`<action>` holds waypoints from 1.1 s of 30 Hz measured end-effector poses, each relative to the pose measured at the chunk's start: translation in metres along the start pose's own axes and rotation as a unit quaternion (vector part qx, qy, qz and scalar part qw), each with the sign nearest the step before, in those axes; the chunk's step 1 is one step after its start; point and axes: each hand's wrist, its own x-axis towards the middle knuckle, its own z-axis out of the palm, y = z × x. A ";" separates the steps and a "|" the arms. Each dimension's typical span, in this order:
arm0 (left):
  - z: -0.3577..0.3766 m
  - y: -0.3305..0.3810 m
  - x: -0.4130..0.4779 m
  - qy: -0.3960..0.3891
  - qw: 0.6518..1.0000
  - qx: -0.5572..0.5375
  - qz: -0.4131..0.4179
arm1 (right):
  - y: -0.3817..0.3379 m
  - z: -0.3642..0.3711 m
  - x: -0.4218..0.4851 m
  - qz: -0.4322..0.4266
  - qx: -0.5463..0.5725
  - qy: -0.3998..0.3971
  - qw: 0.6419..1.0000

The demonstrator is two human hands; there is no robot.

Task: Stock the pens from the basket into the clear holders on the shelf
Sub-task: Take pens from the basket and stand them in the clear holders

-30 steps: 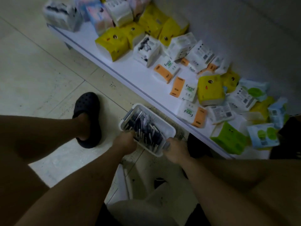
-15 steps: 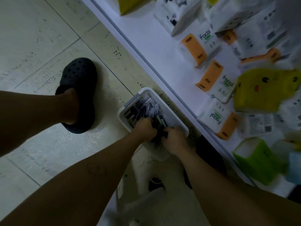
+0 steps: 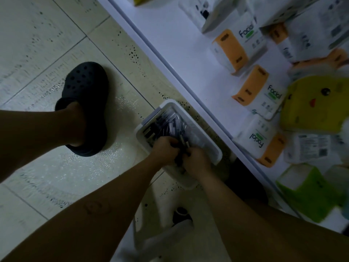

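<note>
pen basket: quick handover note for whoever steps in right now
Left hand: fingers curled round a bunch of pens inside the white basket.
Right hand: grips the same bunch from the other side.
Basket sits on the floor tiles beside the low white shelf, which holds tissue packs.
Done: nothing visibly stocked; clear holders are not in view.
Left: lift the bunch, find the holders, fill them, repeat.
</note>
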 end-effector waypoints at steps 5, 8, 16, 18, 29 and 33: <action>-0.005 0.000 -0.011 0.070 0.998 -0.003 0.012 | 0.001 -0.013 -0.020 0.011 0.005 0.070 0.997; -0.013 0.006 -0.022 0.068 0.997 -0.002 0.035 | 0.000 -0.024 -0.038 0.004 0.056 0.073 0.996; -0.036 0.027 -0.066 0.052 0.994 0.000 0.101 | 0.001 -0.043 -0.096 0.049 0.083 0.080 0.992; -0.038 0.035 -0.083 0.039 0.993 0.014 0.113 | -0.002 -0.046 -0.113 0.074 0.113 0.048 0.990; -0.080 0.104 -0.184 0.124 0.961 -0.011 0.249 | -0.032 -0.077 -0.188 -0.055 0.239 0.138 0.960; -0.101 0.142 -0.228 0.182 0.927 -0.038 0.327 | -0.047 -0.089 -0.220 -0.123 0.412 0.105 0.896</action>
